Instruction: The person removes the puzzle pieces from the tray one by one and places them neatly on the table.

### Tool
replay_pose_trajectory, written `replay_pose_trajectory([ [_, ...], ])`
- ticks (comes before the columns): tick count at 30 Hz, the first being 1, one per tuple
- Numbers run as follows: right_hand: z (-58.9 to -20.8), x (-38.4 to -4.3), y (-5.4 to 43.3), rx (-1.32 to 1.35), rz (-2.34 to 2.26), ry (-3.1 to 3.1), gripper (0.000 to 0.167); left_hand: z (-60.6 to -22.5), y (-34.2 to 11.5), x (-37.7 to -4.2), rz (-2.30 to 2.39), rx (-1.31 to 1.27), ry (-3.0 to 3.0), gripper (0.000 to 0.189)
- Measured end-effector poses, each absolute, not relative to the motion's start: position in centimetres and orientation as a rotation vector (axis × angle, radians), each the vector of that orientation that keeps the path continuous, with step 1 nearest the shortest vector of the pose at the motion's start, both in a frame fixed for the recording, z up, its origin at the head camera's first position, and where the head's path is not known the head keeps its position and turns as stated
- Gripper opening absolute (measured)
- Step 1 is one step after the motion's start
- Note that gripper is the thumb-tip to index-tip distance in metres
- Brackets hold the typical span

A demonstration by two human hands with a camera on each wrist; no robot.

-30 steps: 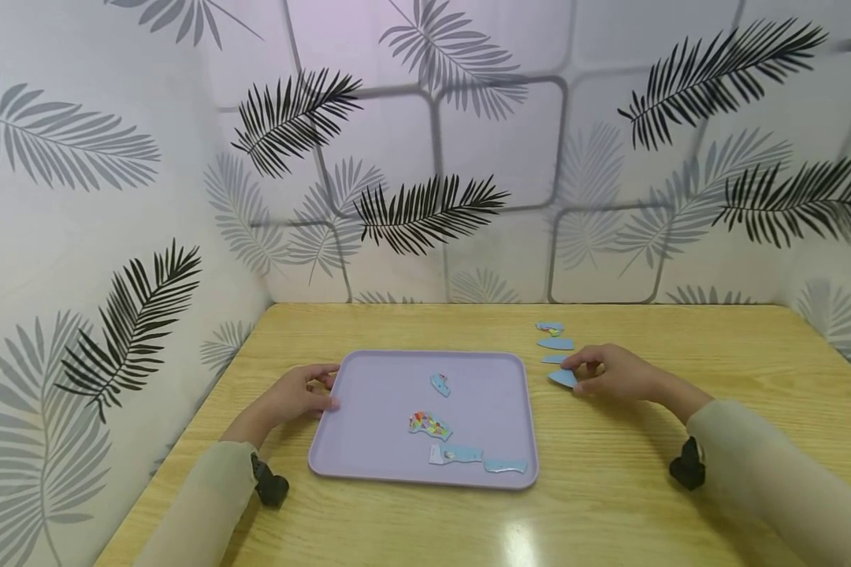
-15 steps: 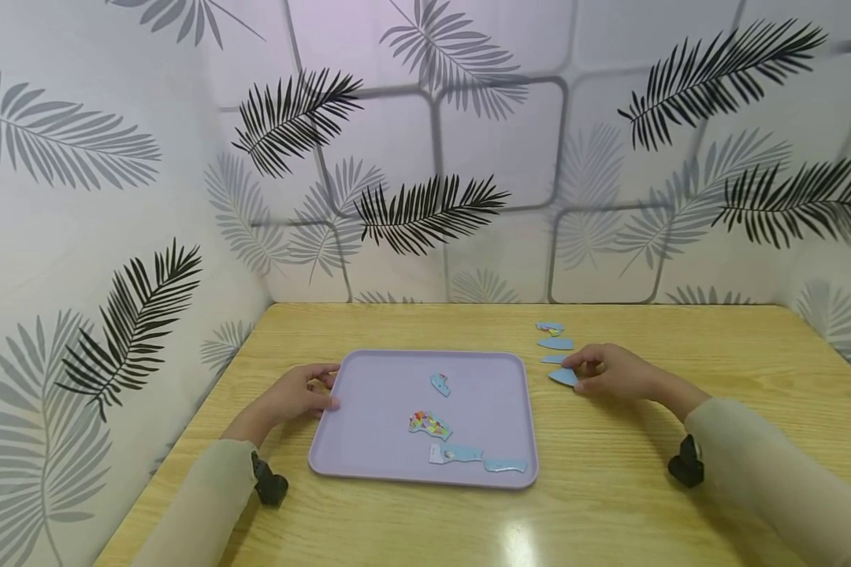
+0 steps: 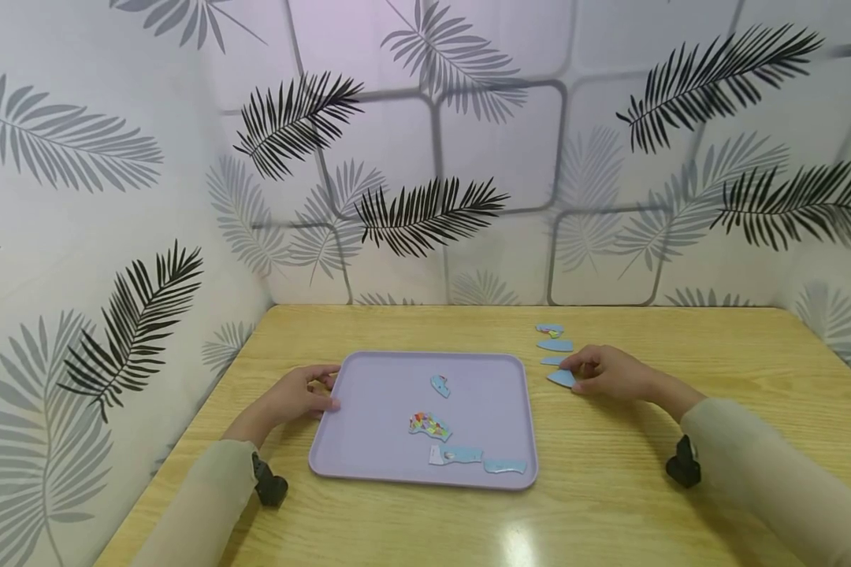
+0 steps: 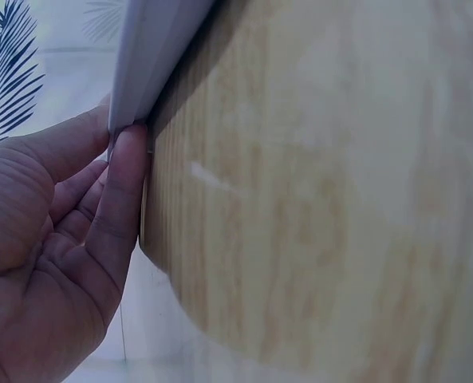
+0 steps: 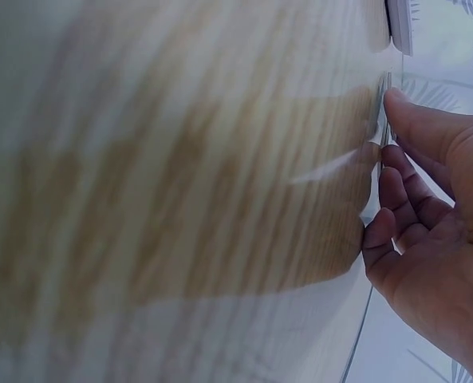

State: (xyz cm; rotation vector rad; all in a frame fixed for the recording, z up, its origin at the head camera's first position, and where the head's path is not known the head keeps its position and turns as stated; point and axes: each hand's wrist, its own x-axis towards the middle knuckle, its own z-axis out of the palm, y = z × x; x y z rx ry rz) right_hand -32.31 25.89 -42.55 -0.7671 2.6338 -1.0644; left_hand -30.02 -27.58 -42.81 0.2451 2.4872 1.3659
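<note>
My left hand [image 3: 294, 394] grips the left edge of a lilac tray [image 3: 369, 433], thumb on the rim; the left wrist view shows the tray wall [image 4: 152, 64] between thumb and fingers. To the tray's right, my right hand [image 3: 613, 372] pinches a pointed light blue puzzle piece [image 3: 559, 379] low over the table. In the right wrist view that piece [image 5: 387, 120] shows only as a thin edge at the thumb tip. Beyond it lie a narrow blue piece [image 3: 551, 361], a longer blue piece [image 3: 555, 346] and a patterned piece [image 3: 549, 329].
In the tray lie a small blue piece [image 3: 440, 384], a multicoloured piece [image 3: 429, 425], a white-and-blue piece [image 3: 457, 454] and a wavy blue strip [image 3: 505, 466]. The wooden table [image 3: 610, 488] meets a leaf-patterned wall [image 3: 468, 142] at the back and left.
</note>
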Motion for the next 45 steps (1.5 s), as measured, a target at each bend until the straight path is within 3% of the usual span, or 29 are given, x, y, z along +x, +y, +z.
replay_pose_trajectory([
  [45, -42.20, -32.25, 25.77, -0.757, -0.987, 2.672, 0.038, -42.73, -27.30, -29.84, 1.324, 0.197, 2.508, 0.069],
])
